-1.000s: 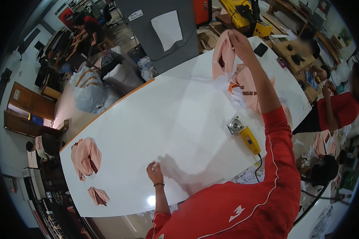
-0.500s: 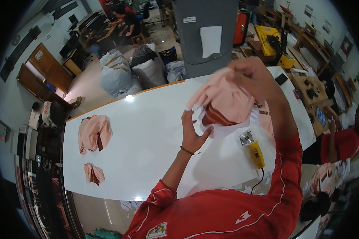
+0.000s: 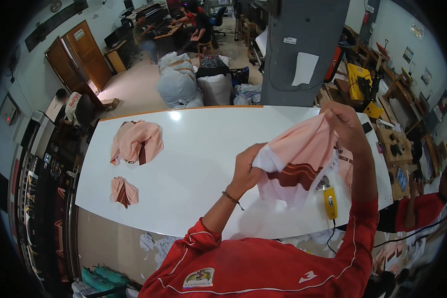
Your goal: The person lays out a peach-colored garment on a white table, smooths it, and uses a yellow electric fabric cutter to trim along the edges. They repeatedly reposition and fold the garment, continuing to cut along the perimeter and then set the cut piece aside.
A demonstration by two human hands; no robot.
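Observation:
A pink fabric piece with wavy brown bands and white parts hangs stretched between my hands, above the right side of the white table. My left hand pinches its white left edge. Higher up, my right hand grips the upper right corner. Close below the cloth lies a yellow electric rotary cutter with a round metal head and a black cord; the cloth partly covers its head. Another pink piece with dark lettering lies behind it, partly hidden by my right arm.
A crumpled pink fabric heap and a smaller pink bundle lie at the table's left. Stuffed bags and a grey pillar stand beyond the far edge. A person in red is at the right. A dark phone lies at the far right.
My left hand has closed on the cloth's white edge. The cloth, bunched before, is now spread between both hands, and my right hand has come lower. The whole view has shifted.

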